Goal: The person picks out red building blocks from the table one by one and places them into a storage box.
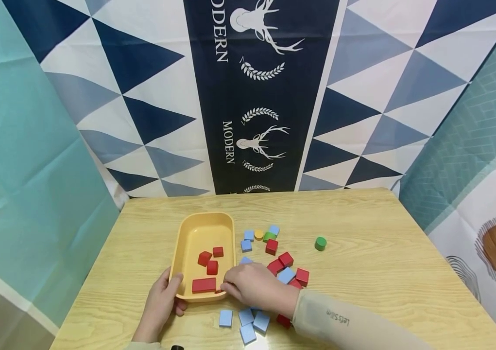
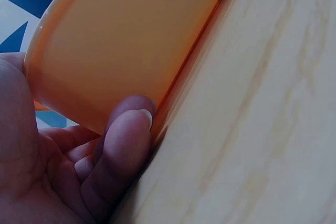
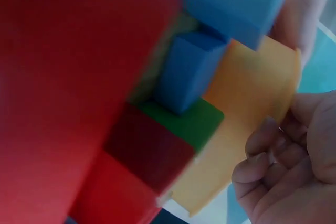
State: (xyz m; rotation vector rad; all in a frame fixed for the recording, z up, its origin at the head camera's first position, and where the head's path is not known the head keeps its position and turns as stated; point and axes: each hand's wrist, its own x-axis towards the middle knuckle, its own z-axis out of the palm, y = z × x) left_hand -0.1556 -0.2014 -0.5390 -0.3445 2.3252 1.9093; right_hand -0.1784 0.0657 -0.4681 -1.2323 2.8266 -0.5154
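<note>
Hung beyond the far edge of the table [image 1: 352, 218], a cloth [image 1: 143, 73] of navy, grey-blue and white triangles, split down the middle by a dark panel [image 1: 261, 97] with white stag heads and leaf wreaths. Readable there, turned sideways, more than once: "MODERN". Along the left edge, a creased teal side cloth [image 1: 46, 136]; along the right edge, a teal and white hanging [image 1: 484, 184] with a brown disc print. Between them, pale yellowish wood grain.

Stretched in over the near edge, toward the right corner, a pale sleeve [image 1: 352, 318] lettered "LetsSlim". Set left of the table's middle, a yellow tray [image 1: 201, 238]. At the tray's near right corner, a bare right grip [image 1: 258, 287], with fingers bent; cannot tell whether pinching the small red piece [image 1: 218, 291] just beside the fingertips. At the near left corner, a left grip [image 1: 162, 294] holding the tray, with thumb over the rim.

Inside, toward the near end, a long red block [image 1: 204, 285] and three smaller red blocks [image 1: 212, 267]. Scattered right of the tray and toward the near edge, loose red blocks [image 1: 302, 276] and blue blocks [image 1: 261, 322]. Farther toward the right edge, well apart, a green cylinder [image 1: 320, 244]; near the tray's right side, a yellow disc [image 1: 259, 235].
</note>
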